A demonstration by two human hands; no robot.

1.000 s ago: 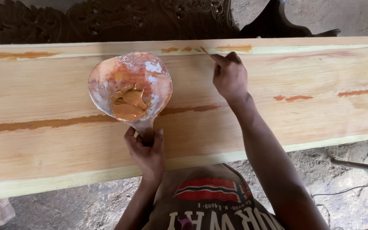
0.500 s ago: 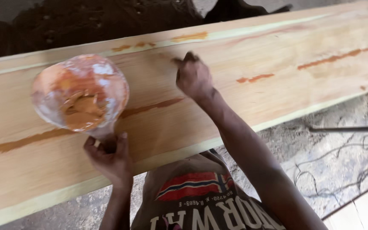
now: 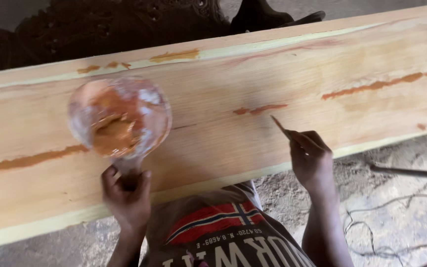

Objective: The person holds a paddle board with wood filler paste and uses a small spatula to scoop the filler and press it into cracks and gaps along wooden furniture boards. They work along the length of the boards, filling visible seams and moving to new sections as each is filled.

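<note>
A long pale wooden plank [image 3: 292, 84] lies across the view, with orange-brown filler smeared along several cracks. My left hand [image 3: 126, 194] grips the neck of a clear cut-off plastic bottle top [image 3: 119, 118] held like a bowl over the plank, with orange-brown paste inside. My right hand [image 3: 312, 159] holds a thin stick [image 3: 281, 127] whose tip points at the plank just below a short filled streak [image 3: 260, 109]. The stick tip hovers close to the wood.
Dark carved wooden furniture [image 3: 100, 24] stands behind the plank's far edge. Cracked grey ground [image 3: 396, 212] lies to the right below the plank, with a thin dark rod [image 3: 411, 172] on it. My printed grey shirt [image 3: 223, 232] is at the bottom.
My right hand has drawn back from the plank's far edge toward the near edge. The view has shifted, and the bottle top with my left hand now sits nearer the centre-left.
</note>
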